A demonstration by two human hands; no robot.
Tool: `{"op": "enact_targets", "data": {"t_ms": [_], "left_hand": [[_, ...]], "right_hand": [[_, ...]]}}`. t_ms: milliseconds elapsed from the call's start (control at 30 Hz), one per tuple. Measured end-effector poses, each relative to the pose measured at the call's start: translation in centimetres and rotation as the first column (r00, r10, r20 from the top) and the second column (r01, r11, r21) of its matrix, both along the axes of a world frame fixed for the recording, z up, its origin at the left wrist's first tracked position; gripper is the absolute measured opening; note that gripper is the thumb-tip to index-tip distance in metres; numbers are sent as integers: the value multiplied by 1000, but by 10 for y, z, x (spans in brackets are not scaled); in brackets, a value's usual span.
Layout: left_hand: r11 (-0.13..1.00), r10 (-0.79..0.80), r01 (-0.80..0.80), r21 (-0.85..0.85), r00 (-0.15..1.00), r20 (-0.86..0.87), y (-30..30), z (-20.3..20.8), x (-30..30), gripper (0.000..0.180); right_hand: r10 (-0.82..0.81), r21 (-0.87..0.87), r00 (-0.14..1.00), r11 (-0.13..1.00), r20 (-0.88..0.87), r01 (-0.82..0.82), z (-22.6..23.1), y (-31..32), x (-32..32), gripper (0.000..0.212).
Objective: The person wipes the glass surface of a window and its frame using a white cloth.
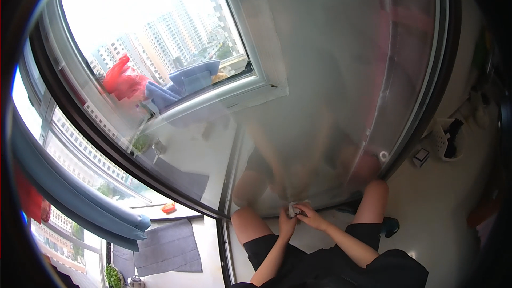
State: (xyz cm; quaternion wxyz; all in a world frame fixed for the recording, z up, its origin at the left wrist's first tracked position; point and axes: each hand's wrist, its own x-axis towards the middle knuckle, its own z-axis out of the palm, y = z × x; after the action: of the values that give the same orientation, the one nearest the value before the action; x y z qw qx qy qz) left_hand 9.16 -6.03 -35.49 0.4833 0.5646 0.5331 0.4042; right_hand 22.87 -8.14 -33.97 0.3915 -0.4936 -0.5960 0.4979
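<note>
Both of my hands meet low in front of me, between my bent knees and close to the bottom of a large glass panel [314, 85]. My left hand [287, 223] has its fingers closed around a small crumpled white wad [293, 210]; whether it is cloth or tissue I cannot make out. From the right, my right hand [309, 217] pinches the same wad with bent fingers. The glass mirrors my legs and arms faintly.
A dark panel frame [160, 189] curves along the left. Beyond it are a grey mat [168, 248], a potted plant [113, 275] and a hanging blue-grey fabric [80, 197]. To the right stand a white basket [441, 140] and a small box [420, 157]. A dark slipper [392, 227] is on my right foot.
</note>
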Motion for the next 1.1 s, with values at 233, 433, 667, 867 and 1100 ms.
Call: {"op": "enact_targets", "data": {"t_ms": [233,433,667,867,1100], "left_hand": [[990,-107,132,48,929,-355,-4,-46,32,44],[992,-64,19,128,930,362,-10,23,25,33],[924,-80,59,378,996,40,-1,13,26,34],[970,-205,166,177,952,230,-2,-6,21,35],[969,-199,245,-35,855,480,-1,12,24,33]], "right_hand": [[-506,-500,790,812,-346,301,-45,-2,-2,43],[-430,-76,680,872,-594,484,2,-25,-20,41],[-412,587,898,769,154,253,23,-24,-11,32],[-412,319,879,822,-240,473,-6,-25,-18,27],[-500,94,746,800,-439,592,-30,-25,-25,17]]}}
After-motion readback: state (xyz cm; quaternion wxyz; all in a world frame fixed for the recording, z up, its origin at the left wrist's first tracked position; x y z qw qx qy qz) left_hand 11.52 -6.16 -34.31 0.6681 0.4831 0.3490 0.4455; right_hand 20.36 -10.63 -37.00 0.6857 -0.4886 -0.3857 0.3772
